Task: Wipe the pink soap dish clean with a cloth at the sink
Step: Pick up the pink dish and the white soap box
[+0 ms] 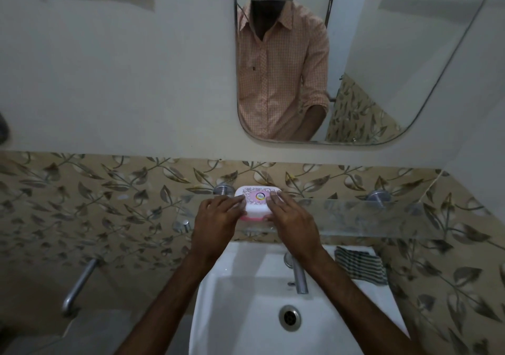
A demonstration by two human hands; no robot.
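The pink soap dish (257, 202), with a white patterned lid and a pink base, sits on the glass shelf (382, 218) above the sink. My left hand (218, 215) holds its left side, fingers curled round the edge. My right hand (289, 218) holds its right side, fingers over the lid's edge. A dark striped cloth (360, 268) lies folded on the sink's back right corner, apart from both hands.
The white sink (246, 313) with its drain (290, 317) is below the shelf. A chrome tap (299, 275) stands at the basin's back. A mirror (355, 54) hangs above. A metal pipe (79, 286) is on the left wall.
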